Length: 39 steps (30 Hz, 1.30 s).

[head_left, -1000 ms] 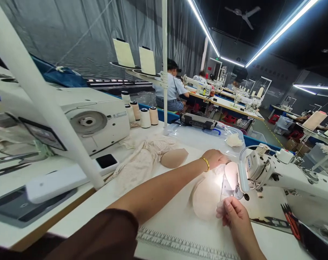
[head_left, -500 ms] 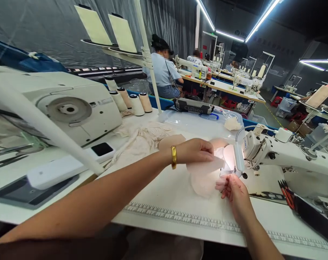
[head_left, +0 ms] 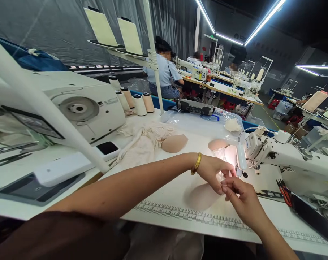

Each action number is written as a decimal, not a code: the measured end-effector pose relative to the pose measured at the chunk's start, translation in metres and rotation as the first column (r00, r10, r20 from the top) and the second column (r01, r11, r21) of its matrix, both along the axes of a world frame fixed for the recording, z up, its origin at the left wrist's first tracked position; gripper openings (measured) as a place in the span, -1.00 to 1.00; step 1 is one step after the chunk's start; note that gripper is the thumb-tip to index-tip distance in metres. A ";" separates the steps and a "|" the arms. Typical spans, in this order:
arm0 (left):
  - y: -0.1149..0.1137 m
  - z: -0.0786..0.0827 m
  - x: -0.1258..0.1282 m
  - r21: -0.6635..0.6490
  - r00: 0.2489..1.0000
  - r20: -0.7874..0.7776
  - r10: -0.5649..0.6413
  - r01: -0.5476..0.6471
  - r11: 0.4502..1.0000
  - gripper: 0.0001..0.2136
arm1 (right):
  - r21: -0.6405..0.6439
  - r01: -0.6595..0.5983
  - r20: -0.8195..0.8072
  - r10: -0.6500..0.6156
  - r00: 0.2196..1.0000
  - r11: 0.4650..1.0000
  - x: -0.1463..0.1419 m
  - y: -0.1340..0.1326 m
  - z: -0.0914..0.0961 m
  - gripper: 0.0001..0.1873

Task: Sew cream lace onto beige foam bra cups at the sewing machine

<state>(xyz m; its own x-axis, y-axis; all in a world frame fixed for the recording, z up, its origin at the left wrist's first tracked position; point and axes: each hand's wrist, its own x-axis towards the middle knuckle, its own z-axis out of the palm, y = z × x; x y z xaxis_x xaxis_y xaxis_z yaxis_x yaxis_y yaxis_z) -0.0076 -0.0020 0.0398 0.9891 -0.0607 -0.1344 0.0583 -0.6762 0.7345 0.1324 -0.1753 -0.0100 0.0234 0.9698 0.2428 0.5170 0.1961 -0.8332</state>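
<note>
My left hand (head_left: 213, 174), with a gold bangle at its wrist, is closed, thumb and fingers pinching the edge of a sheer pale pink fabric piece (head_left: 200, 196). Right against it, my right hand (head_left: 244, 198) pinches the same edge; the exact grip is partly hidden by the fingers. The rounded piece hangs to the left, slightly blurred, over the white table. Just beyond the hands is the lit needle area of a white sewing machine (head_left: 294, 151), with pale lace fabric (head_left: 220, 153) and a beige moulded cup (head_left: 216, 144) beside it.
Another beige cup (head_left: 175, 143) lies by crumpled cream fabric (head_left: 142, 146). A ruler strip (head_left: 191, 216) runs along the table's front edge. Red-handled tools (head_left: 284, 193) and a black tray (head_left: 311, 216) sit right. Thread cones (head_left: 139, 105) stand back left; a co-worker (head_left: 164, 72) sits beyond.
My left hand has moved right and down to meet my right hand. The sheer piece has swung lower and left, uncovering the cup behind. The view has shifted slightly.
</note>
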 end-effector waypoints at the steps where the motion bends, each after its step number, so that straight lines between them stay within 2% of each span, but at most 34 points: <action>1: 0.001 0.001 0.000 -0.007 1.000 -0.028 0.008 -0.008 1.000 -0.61 | 0.070 0.017 0.096 -0.023 0.995 0.997 0.002 -0.002 0.006 -0.86; 3: 0.002 0.004 -0.005 0.025 0.996 -0.020 0.084 -0.084 0.996 -0.80 | 0.269 0.073 0.264 -0.146 0.953 0.960 0.006 -0.004 0.015 -0.89; 4: 0.002 0.004 -0.008 0.057 0.989 0.033 0.146 -0.148 0.987 -0.83 | 0.381 0.094 0.322 -0.227 0.919 0.920 0.007 -0.003 0.017 -0.90; 6: 0.000 0.003 -0.018 0.154 0.941 0.216 0.260 -0.296 0.943 -0.86 | 0.567 0.089 0.382 -0.357 0.853 0.819 0.008 -0.001 0.016 -0.88; 7: -0.001 0.001 -0.024 0.226 0.903 0.323 0.284 -0.365 0.903 -0.87 | 0.630 0.065 0.399 -0.394 0.828 0.774 0.007 0.002 0.012 -0.84; 8: -0.002 -0.002 -0.029 0.314 0.865 0.425 0.268 -0.419 0.852 -0.89 | 0.675 0.031 0.417 -0.416 0.808 0.737 0.007 0.005 0.008 -0.79; 10: -0.006 -0.012 -0.039 0.518 0.820 0.558 0.128 -0.465 0.718 -0.91 | 0.707 -0.073 0.496 -0.418 0.761 0.704 0.010 0.012 -0.005 -0.71; 12: -0.009 -0.024 -0.044 0.684 0.828 0.558 -0.046 -0.428 0.591 -0.89 | 0.679 -0.177 0.592 -0.388 0.707 0.713 0.016 0.019 -0.018 -0.72; 13: -0.011 -0.031 -0.044 0.733 0.843 0.527 -0.109 -0.385 0.560 -0.86 | 0.649 -0.229 0.641 -0.360 0.677 0.725 0.022 0.022 -0.023 -0.75; 16: -0.016 -0.045 -0.032 0.768 0.864 0.457 -0.212 -0.263 0.584 -0.83 | 0.535 -0.375 0.765 -0.246 0.595 0.757 0.042 0.031 -0.036 -0.78; 19: -0.016 -0.056 -0.008 0.781 0.848 0.461 -0.262 -0.248 0.574 -0.85 | 0.396 -0.421 0.835 -0.130 0.535 0.816 0.062 0.036 -0.044 -0.79; 21: -0.014 -0.065 0.007 0.803 0.855 0.449 -0.259 -0.259 0.536 -0.82 | 0.360 -0.381 0.833 -0.109 0.543 0.852 0.071 0.036 -0.048 -0.77; 24: -0.011 -0.081 0.017 0.802 0.851 0.477 -0.219 -0.320 0.504 -0.75 | 0.372 -0.289 0.801 -0.148 0.581 0.882 0.079 0.032 -0.050 -0.69; 26: -0.011 -0.090 0.015 0.777 0.822 0.530 -0.208 -0.373 0.507 -0.78 | 0.355 -0.240 0.785 -0.149 0.601 0.903 0.081 0.028 -0.050 -0.66; 28: -0.012 -0.096 0.012 0.747 0.793 0.571 -0.211 -0.396 0.534 -0.79 | 0.322 -0.222 0.776 -0.123 0.618 0.921 0.083 0.024 -0.048 -0.65; 31: -0.013 -0.098 0.011 0.709 0.780 0.599 -0.181 -0.411 0.572 -0.77 | 0.280 -0.212 0.766 -0.085 0.638 0.936 0.082 0.022 -0.046 -0.64; 39: -0.018 -0.097 0.013 0.699 0.820 0.567 -0.079 -0.428 0.574 -0.79 | 0.231 -0.207 0.744 -0.036 0.667 0.951 0.082 0.024 -0.048 -0.60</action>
<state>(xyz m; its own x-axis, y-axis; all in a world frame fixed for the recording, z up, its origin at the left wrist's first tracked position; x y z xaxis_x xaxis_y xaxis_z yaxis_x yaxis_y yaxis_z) 0.0054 -0.0203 -0.0571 0.8883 -0.0030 0.4592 0.0578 -0.9913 -0.1183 0.2149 -0.1510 -0.0577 -0.3590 0.8462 0.3938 0.9006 0.4248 -0.0916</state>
